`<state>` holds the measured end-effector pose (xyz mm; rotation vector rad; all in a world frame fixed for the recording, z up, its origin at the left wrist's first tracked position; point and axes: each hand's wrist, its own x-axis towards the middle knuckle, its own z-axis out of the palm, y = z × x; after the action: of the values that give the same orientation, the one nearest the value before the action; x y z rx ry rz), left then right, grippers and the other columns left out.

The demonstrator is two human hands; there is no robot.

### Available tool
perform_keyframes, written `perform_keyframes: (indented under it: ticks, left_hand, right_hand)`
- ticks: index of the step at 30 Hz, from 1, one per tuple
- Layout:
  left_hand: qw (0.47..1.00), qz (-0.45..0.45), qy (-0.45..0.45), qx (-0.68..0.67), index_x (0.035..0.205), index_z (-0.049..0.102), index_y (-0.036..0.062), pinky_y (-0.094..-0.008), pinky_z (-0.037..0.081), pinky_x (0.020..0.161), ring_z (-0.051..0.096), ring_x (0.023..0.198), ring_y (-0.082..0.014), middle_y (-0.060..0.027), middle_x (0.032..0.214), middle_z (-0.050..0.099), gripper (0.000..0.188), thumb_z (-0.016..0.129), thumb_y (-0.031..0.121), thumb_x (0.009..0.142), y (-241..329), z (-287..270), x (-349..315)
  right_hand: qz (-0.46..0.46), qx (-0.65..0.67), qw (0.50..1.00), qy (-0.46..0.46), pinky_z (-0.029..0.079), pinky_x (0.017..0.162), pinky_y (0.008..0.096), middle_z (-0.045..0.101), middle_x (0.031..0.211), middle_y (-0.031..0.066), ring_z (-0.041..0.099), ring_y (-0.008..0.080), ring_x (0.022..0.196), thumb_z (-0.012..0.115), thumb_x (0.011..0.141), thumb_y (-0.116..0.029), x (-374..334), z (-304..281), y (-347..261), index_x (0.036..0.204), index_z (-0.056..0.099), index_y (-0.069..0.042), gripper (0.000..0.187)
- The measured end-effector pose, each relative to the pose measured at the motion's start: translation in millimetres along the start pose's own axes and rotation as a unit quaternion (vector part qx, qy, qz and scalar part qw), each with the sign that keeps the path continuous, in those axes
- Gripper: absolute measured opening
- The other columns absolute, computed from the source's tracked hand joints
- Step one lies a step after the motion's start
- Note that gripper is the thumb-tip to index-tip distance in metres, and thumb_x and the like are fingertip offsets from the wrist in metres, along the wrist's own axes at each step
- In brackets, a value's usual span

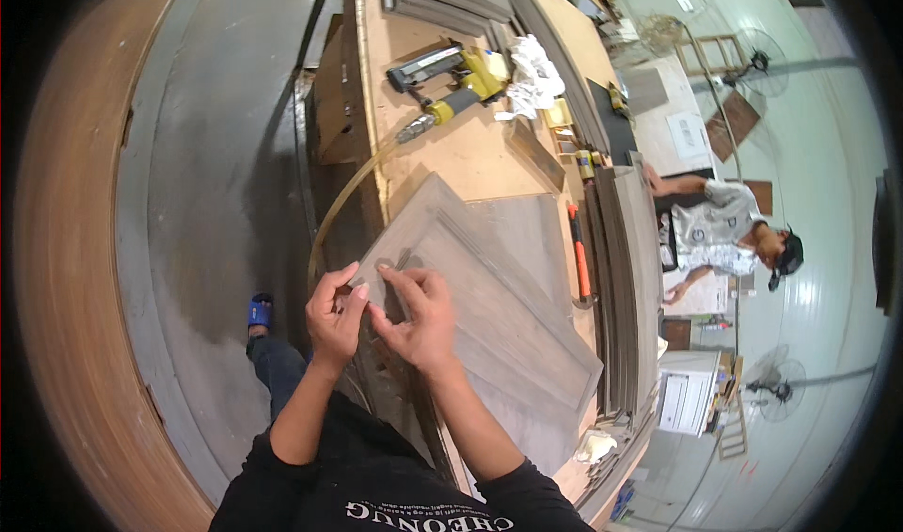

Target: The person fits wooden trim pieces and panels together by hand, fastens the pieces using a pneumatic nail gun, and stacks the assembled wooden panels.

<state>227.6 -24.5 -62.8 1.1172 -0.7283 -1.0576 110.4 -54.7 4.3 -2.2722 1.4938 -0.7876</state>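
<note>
Grey framed panel (489,292), both hands (335,323) (425,325) at its edge — fingers bent, pinch unclear — white lettering (431,523) on black shirt (292,485).

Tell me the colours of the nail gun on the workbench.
Nail gun: yellow and black, shown in the head view.

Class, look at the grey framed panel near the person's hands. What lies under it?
Past the right edge of the framed panel, a flat grey board shows beneath, on the wooden workbench. Whatever lies directly under the panel's middle is covered.
</note>
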Motion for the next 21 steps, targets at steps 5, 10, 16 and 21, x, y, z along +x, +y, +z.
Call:
perform_keyframes:
  ticks: [5, 10, 16, 21]
  left_hand:
    - [0.999, 0.026, -0.041, 0.013, 0.116, 0.061, -0.0027, -0.0217, 0.046, 0.064, 0.056, 0.071, -0.0075, -0.0050, 0.085, 0.063, 0.031, 0.064, 0.004, 0.085, -1, -20, 2]
    - [0.974, 0.064, -0.141, 0.165, 0.105, 0.068, -0.0002, -0.0277, 0.049, 0.061, 0.064, 0.067, -0.0221, -0.0143, 0.076, 0.065, 0.032, 0.073, 0.001, 0.073, 23, -37, 25]
    - [0.946, 0.141, -0.212, 0.201, 0.097, 0.068, -0.0023, -0.0320, 0.051, 0.060, 0.066, 0.068, -0.0285, -0.0171, 0.080, 0.067, 0.023, 0.072, 0.002, 0.075, 27, -48, 45]
    - [0.923, 0.197, -0.237, 0.229, 0.094, 0.068, -0.0025, -0.0337, 0.052, 0.060, 0.066, 0.068, -0.0298, -0.0167, 0.080, 0.067, 0.018, 0.070, 0.002, 0.077, 33, -46, 56]
  right_hand:
    - [0.029, -0.021, 0.999, -0.027, 0.048, 0.075, 0.0348, 0.052, 0.124, 0.0182, 0.055, 0.0268, 0.087, 0.078, 0.062, -0.019, 7, -3, -8, 0.119, 0.066, -0.015, 0.058]
    - [0.021, -0.029, 0.999, -0.021, 0.047, 0.076, 0.0346, 0.051, 0.130, 0.0162, 0.055, 0.0272, 0.095, 0.078, 0.061, -0.024, 4, -6, -4, 0.119, 0.066, -0.017, 0.059]
    - [0.034, -0.036, 0.999, -0.022, 0.048, 0.080, 0.0368, 0.054, 0.127, 0.0153, 0.056, 0.0298, 0.099, 0.078, 0.060, -0.024, 8, -2, -4, 0.116, 0.066, -0.016, 0.057]
    - [0.063, -0.005, 0.998, -0.012, 0.048, 0.080, 0.0374, 0.055, 0.127, 0.0144, 0.057, 0.0306, 0.098, 0.078, 0.059, -0.023, 11, -6, -4, 0.115, 0.067, -0.017, 0.058]
